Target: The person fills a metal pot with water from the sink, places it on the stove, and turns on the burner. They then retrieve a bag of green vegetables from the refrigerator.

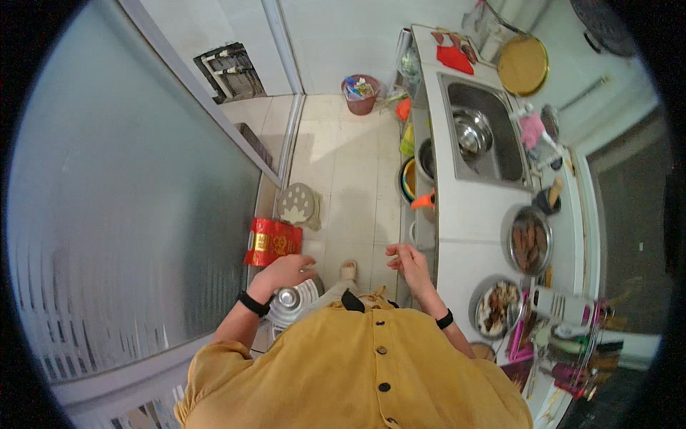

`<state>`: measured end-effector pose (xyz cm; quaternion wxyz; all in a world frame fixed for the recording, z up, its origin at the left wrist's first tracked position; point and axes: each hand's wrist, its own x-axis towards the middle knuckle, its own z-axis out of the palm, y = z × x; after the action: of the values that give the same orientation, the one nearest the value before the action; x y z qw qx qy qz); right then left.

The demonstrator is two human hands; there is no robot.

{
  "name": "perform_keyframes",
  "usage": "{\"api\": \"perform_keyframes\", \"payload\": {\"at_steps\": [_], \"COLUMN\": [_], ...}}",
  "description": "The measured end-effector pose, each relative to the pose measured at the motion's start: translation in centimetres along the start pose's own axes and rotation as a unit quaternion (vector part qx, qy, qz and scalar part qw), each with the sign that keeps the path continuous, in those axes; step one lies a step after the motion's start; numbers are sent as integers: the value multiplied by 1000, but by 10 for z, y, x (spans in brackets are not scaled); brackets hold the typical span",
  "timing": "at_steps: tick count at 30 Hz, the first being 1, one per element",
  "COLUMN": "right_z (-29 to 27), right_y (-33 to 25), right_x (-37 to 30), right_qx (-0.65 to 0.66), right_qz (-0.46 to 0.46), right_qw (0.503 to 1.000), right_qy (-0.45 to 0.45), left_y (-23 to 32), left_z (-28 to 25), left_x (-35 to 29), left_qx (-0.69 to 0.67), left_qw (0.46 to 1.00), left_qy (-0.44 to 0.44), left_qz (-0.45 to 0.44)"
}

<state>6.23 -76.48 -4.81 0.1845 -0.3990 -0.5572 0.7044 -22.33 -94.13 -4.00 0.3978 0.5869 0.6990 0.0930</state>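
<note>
My left hand (287, 272) hangs in the air with loosely bent fingers and nothing in it. Just beyond it lies a red box-like package (273, 242) with gold print, on the floor by the sliding door. Partly under my left wrist is a silver lidded pot (288, 297). My right hand (411, 266) is held just left of the counter's front edge, its fingers relaxed and apart, empty too. Nearest to it are the counter (461, 261) and an orange handle-like thing (423, 201) sticking out from below.
A sink (500, 121) holding a steel bowl (472, 134) is set in the counter. Nearer are two dishes of food (529, 247) and a utensil rack (561, 307). A waste bin (361, 102) stands at the far wall. Frosted sliding glass (143, 193) borders my left.
</note>
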Motion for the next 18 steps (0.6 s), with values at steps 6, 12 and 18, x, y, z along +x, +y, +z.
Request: {"api": "perform_keyframes", "payload": {"at_steps": [6, 12, 18], "right_z": [-14, -53, -19], "right_y": [-77, -142, -234], "right_x": [149, 315, 524], "right_qx": [0, -9, -67], "right_qz": [-49, 9, 8], "right_qw": [999, 999, 992], "right_qy": [18, 45, -105], "left_y": [35, 7, -76], "left_z": [-126, -232, -338], "left_x": [169, 302, 347], "left_qx": [-14, -66, -111], "left_qw": [991, 991, 986], "left_qy": [60, 43, 119], "left_qz": [118, 108, -43]}}
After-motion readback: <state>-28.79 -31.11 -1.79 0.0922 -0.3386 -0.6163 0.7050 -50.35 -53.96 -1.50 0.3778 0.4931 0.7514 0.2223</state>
